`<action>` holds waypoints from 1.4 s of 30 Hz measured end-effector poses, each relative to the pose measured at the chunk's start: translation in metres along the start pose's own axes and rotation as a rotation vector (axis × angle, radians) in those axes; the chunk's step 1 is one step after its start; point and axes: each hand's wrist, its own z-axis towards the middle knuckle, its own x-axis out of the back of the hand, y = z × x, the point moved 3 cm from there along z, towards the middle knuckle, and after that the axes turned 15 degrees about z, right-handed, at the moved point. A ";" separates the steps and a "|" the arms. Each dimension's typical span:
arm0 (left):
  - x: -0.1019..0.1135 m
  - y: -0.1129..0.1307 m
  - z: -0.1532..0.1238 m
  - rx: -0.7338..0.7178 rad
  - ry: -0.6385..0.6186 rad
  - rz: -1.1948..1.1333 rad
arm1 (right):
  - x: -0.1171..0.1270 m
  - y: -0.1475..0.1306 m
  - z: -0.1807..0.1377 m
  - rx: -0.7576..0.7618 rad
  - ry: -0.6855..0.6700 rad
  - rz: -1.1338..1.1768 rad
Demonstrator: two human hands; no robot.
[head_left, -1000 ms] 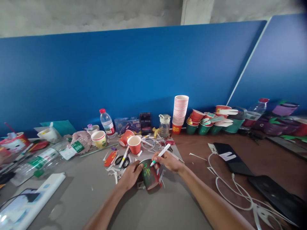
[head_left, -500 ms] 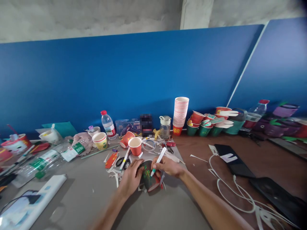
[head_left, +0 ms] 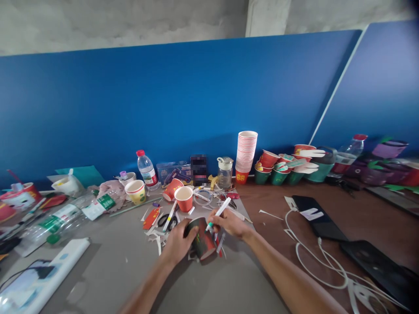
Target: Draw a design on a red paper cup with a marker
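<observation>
A dark painted paper cup [head_left: 203,240] with red and green marks lies on its side on the grey mat, and my left hand [head_left: 177,243] is wrapped round its left side. My right hand [head_left: 229,222] grips a white marker [head_left: 217,213] with a green tip, and the tip rests on the upper side of the cup. Paper scraps lie around the cup.
Just behind the cup are scissors [head_left: 168,221], an orange cup [head_left: 183,198] and loose pens. A stack of red-striped cups [head_left: 246,153], water bottle [head_left: 146,168], a jar [head_left: 224,171] and green cups [head_left: 278,174] line the blue wall. White cable [head_left: 319,261] and dark tablets [head_left: 316,216] lie right; plastic bottles [head_left: 55,220] left.
The marker tip has shifted a little across the cup, and my left hand has turned the cup slightly. The view has moved a little.
</observation>
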 end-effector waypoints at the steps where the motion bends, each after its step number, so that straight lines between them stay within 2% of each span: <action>1: 0.000 0.000 0.000 -0.004 -0.010 -0.015 | 0.000 0.000 0.000 0.001 -0.006 0.007; 5: -0.001 -0.002 0.001 -0.004 -0.028 -0.023 | -0.004 0.003 -0.002 -0.071 -0.133 0.023; 10: -0.003 -0.002 0.002 -0.032 -0.027 -0.084 | -0.001 0.002 -0.002 -0.012 -0.031 0.018; 14: -0.004 -0.003 0.002 -0.008 -0.041 -0.063 | -0.007 0.003 -0.003 -0.123 -0.161 0.025; 19: -0.003 -0.003 0.002 -0.026 -0.041 -0.043 | 0.000 0.003 0.001 0.032 0.010 0.031; 24: -0.006 -0.005 0.003 -0.023 -0.057 -0.043 | -0.005 0.005 0.003 -0.010 -0.046 0.024; 28: -0.006 -0.005 0.003 -0.044 -0.045 -0.049 | -0.003 0.001 0.004 0.092 0.111 0.034; 32: -0.005 -0.004 0.003 -0.032 -0.061 -0.037 | -0.007 0.005 0.003 -0.025 -0.053 -0.002; 33: -0.005 -0.004 0.003 -0.027 -0.058 -0.027 | -0.007 0.006 0.004 -0.033 -0.059 -0.005; 37: -0.005 -0.004 0.003 -0.038 -0.031 -0.021 | 0.000 0.004 0.006 0.097 0.122 0.026; 38: -0.005 -0.005 0.003 -0.040 -0.030 -0.026 | 0.001 0.004 0.006 0.108 0.132 0.026; 42: -0.005 -0.005 0.003 -0.023 -0.044 -0.029 | -0.006 0.003 0.003 0.002 -0.005 -0.007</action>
